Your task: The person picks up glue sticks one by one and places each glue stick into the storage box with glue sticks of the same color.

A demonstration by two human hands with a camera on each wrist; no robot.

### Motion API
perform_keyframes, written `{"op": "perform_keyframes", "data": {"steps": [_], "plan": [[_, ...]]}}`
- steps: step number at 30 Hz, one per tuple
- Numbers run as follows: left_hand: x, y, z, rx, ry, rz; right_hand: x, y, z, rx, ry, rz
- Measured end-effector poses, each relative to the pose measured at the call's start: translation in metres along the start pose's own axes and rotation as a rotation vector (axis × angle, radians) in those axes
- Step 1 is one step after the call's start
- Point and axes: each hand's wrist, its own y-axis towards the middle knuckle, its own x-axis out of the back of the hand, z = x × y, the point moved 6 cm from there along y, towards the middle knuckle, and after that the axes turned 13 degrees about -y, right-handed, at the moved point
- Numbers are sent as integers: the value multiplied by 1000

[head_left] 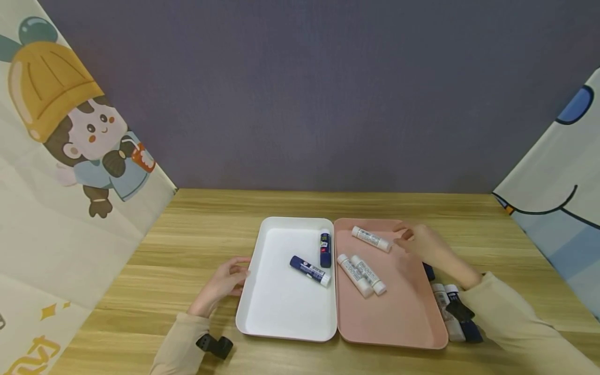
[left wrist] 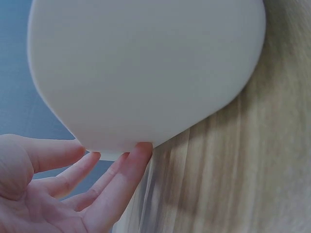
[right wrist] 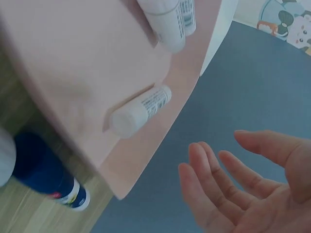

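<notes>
My left hand (head_left: 226,281) touches the left side of a white tray (head_left: 262,317) with its fingertips, the fingers fairly straight in the left wrist view. Two navy glue sticks (head_left: 310,271) lie in that tray. Against its right side stands a pink tray (head_left: 394,328) with three white glue sticks, two of them (head_left: 354,276) side by side. The third white glue stick (head_left: 372,239) lies near the far edge, just left of my right hand (head_left: 422,243). In the right wrist view, the right fingers are loosely spread and hold nothing.
Right of the pink tray, a white glue stick (head_left: 447,312) and a navy glue stick (head_left: 464,315) lie on the wooden table (head_left: 211,219). Another navy piece (head_left: 428,271) shows partly under the right forearm. A grey panel (head_left: 328,104) rises behind the table.
</notes>
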Motion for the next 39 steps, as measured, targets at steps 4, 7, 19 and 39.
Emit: {"op": "perform_keyframes", "data": {"steps": [4, 7, 19, 39], "plan": [[-1, 0, 1, 2, -20, 7, 5, -2, -7, 16, 2, -26], [0, 0, 1, 3, -18, 10, 8, -4, -14, 1, 8, -28], [1, 0, 1, 5, -5, 6, 12, -9, -39, -75, -44, -30], [-1, -1, 0, 0, -3, 7, 5, -9, -71, -110, -79, 29]]}}
